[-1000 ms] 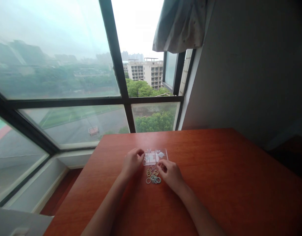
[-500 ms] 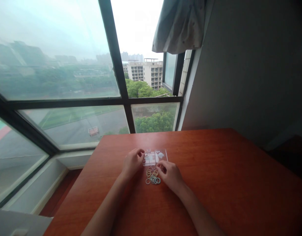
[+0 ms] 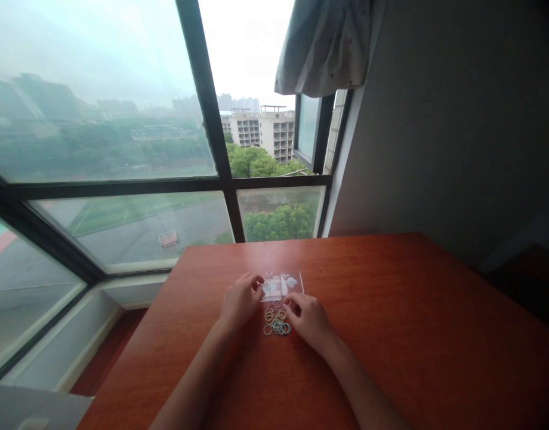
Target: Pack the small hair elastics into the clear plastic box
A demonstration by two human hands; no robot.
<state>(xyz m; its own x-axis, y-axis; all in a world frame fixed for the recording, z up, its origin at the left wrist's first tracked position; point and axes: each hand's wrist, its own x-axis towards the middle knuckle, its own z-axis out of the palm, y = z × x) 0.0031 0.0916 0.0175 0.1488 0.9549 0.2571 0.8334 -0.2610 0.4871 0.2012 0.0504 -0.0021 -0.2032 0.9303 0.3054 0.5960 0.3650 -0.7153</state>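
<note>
A clear plastic box lies on the table with its transparent lid laid open to the right; small pale pieces show in it, too small to name. My left hand is at the box's left side, thumb and fingers curled together at its edge. By the box's lower right corner is my right hand, its fingertips pinched close. What either hand grips, if anything, is too small to make out. Just in front of the box, between my hands, several small rings lie in a loose heap: pink, yellow and bluish green.
The reddish-brown wooden table reaches to the window and the wall. Dark window frames stand behind it, with one pane swung open. A grey curtain hangs at the upper right of the window.
The whole view has shifted very slightly. My left fingertips have shifted a little at the box's edge; my right hand, the box and the rings look nearly unchanged.
</note>
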